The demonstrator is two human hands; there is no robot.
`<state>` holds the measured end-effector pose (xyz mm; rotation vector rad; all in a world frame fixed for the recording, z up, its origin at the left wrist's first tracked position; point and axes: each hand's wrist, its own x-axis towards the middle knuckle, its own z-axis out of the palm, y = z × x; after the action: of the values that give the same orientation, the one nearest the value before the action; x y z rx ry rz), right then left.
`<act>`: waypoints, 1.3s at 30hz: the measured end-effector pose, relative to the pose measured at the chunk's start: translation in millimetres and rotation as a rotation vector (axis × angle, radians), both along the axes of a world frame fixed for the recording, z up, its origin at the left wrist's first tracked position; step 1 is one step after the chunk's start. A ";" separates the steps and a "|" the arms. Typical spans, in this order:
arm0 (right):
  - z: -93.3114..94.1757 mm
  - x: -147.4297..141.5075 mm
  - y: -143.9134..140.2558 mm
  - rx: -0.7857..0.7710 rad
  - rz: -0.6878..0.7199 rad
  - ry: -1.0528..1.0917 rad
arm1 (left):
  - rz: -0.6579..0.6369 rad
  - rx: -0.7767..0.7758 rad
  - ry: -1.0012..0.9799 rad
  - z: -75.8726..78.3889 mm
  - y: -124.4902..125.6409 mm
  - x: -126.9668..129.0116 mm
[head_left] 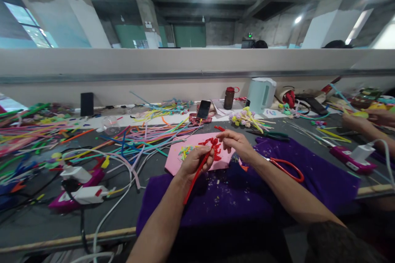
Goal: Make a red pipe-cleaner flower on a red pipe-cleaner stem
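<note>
My left hand (196, 159) is closed around a red pipe cleaner (194, 182), whose tail points down toward me. At its upper end a red knot of bent pipe cleaner shows by the fingertips. My right hand (236, 144) hovers just to the right, fingers bent and apart, with nothing visible in them. Beneath both hands lies a pink sheet (173, 160) with short red pieces (217, 154) and a small pile of yellow and green pieces (184, 152). Red-handled scissors (286, 168) rest on the purple cloth (234, 201) beside my right forearm.
Power strips with white chargers (89, 194) and loose cables lie at left, another strip (352, 159) at right. Long coloured pipe cleaners (148, 135) spread leftward. A phone (203, 109), bottle (228, 98) and kettle (261, 94) stand behind. Another person's hand (354, 123) works far right.
</note>
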<state>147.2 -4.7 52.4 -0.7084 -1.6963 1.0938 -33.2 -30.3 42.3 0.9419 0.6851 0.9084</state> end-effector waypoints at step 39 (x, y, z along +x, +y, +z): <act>7.6 6.7 -3.3 0.095 -0.019 -0.025 | 0.108 0.060 0.091 1.5 -3.1 4.5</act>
<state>153.9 -8.1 60.0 -0.6794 -1.7476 0.9883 -28.7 -33.4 43.8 1.0123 0.7964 0.9902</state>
